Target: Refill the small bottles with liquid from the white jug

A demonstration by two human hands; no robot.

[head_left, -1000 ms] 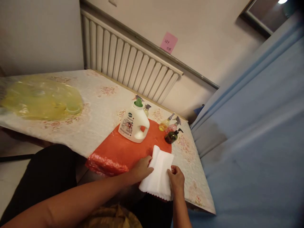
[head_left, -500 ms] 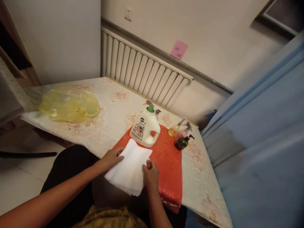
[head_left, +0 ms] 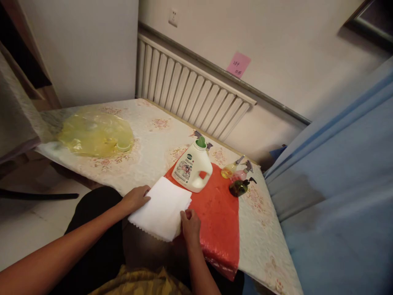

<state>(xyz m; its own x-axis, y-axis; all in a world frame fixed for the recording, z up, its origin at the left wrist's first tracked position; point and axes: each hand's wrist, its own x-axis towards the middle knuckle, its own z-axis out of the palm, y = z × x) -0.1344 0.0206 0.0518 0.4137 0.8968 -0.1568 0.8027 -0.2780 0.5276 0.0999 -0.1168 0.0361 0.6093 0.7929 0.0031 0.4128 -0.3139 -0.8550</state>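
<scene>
A folded white cloth [head_left: 161, 209] with a scalloped edge is stretched between my hands at the table's near edge. My left hand [head_left: 137, 199] grips its left side, thumb on top. At the right edge, my right hand [head_left: 190, 223] pinches the cloth between thumb and fingers. Just beyond the cloth stands a cream handled jug [head_left: 196, 170] with a printed label and an open neck, something green poking out of it. The jug rests on a red plastic sheet or bag [head_left: 219, 217], part of which hangs over the near edge.
Right of the jug stand a dark green pump bottle [head_left: 238, 188], a yellow spray bottle [head_left: 229, 170] and a pink spray bottle [head_left: 241, 174]. A yellow plastic bag [head_left: 95, 133] lies at the left on the flowered tablecloth [head_left: 147, 164]. A radiator [head_left: 190, 82] runs behind; a blue curtain [head_left: 337, 176] hangs right.
The cloth has shifted left relative to the jug and lies flatter and squarer, its far corner lower. Both hands moved slightly left with it, still holding its sides. The camera view turned a little.
</scene>
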